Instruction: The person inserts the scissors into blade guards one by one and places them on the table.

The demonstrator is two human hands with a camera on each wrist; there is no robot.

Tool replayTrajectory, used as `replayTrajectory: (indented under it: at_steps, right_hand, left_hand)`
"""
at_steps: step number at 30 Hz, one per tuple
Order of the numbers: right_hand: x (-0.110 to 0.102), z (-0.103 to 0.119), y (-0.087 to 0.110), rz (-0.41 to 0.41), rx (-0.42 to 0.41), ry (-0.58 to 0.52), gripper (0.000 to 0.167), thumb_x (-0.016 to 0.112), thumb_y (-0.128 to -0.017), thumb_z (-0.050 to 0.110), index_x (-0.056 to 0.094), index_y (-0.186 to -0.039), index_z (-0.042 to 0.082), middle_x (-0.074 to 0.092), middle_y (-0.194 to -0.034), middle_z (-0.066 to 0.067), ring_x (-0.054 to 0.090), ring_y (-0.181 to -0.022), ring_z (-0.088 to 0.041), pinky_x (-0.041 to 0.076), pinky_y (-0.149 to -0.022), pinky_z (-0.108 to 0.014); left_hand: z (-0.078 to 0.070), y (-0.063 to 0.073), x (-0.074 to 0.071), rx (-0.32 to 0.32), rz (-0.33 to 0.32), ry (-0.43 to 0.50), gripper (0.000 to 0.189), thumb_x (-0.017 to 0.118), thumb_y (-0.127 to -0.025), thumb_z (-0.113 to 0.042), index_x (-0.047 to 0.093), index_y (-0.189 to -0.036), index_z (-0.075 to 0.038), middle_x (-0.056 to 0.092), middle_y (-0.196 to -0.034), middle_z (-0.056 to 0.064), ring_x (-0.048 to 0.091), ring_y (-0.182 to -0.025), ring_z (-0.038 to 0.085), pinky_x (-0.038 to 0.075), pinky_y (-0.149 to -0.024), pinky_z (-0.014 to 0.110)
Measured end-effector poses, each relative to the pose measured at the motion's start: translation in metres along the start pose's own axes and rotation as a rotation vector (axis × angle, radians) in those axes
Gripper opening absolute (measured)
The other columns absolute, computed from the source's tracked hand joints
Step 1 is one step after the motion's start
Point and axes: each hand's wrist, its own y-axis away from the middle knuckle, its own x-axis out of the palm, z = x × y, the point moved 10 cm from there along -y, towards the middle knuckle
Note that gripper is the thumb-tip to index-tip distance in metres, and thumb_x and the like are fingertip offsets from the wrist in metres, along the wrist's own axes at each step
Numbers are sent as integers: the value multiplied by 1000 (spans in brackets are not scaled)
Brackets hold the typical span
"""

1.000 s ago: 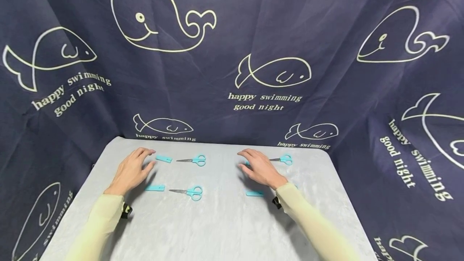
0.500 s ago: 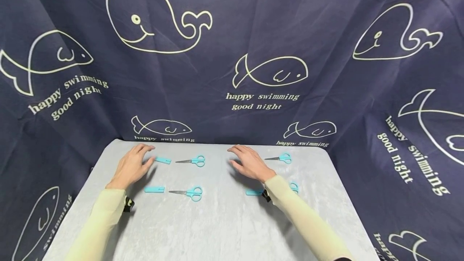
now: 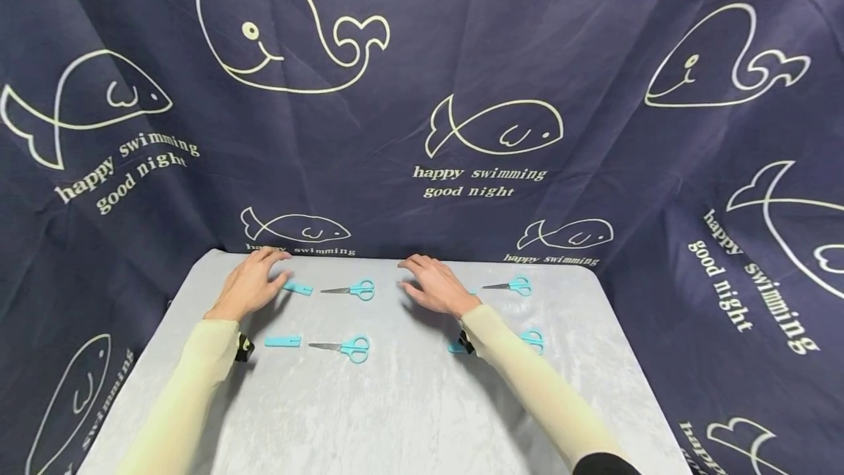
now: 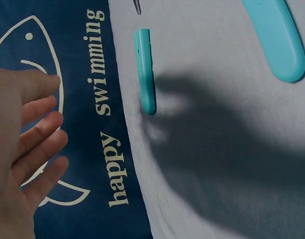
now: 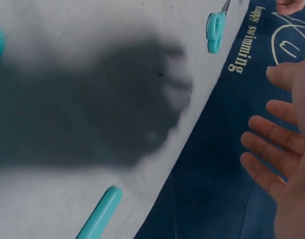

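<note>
Turquoise far-left scissors [image 3: 351, 290] unmoved; right hand [image 3: 435, 286], empty, fingers relaxed, now closer. Left hand [image 3: 249, 286] likewise, beside far-left cap [image 3: 301, 289].

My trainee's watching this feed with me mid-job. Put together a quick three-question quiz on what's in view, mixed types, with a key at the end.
1. Count: how many pairs of scissors show in the head view?
2. Multiple choice: which pair does the right sleeve partly hide in the head view? A) far left B) near left C) far right D) near right
3. True or false: neither the left hand nor the right hand is gripping anything.

Key
1. Four.
2. D; the near-right pair shows its handles beside the sleeve.
3. True; both wrist views show the fingers holding nothing.
</note>
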Motion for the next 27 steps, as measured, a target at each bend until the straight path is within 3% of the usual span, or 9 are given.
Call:
replayTrajectory:
  at_steps: [6, 9, 17, 27]
  right_hand:
    - [15, 6, -13, 23, -4, 4, 42, 71, -106, 29, 65, -142, 8, 66, -135, -8, 65, -123, -29, 54, -104, -49]
    - [22, 11, -19, 29, -12, 10, 41, 71, -105, 29, 66, -141, 8, 66, -134, -7, 65, -121, -27, 55, -103, -47]
    - [44, 23, -35, 120, -55, 27, 44, 69, -106, 30, 64, -144, 7, 64, -137, -8, 64, -123, -26, 50, -112, -44]
    - [62, 31, -49, 171, -65, 48, 54, 69, -105, 36, 58, -149, 7, 56, -151, -12, 53, -142, -29, 44, -120, -44]
  left_hand:
    - [4, -5, 16, -20, 121, -9, 44, 68, -96, -12, 67, -139, -10, 56, -149, 21, 51, -140, 44, 52, -97, 69]
    - [3, -6, 24, -15, 158, -3, 48, 67, -94, -14, 66, -142, -11, 56, -149, 20, 54, -136, 44, 53, -92, 70]
    - [-2, -3, 37, -7, 199, -3, 43, 73, -93, -17, 70, -136, -12, 60, -145, 17, 57, -134, 43, 53, -96, 68]
    - [-5, -3, 43, 9, 217, 47, 47, 71, -88, -7, 70, -135, -9, 61, -141, 16, 61, -129, 43, 52, -99, 66]
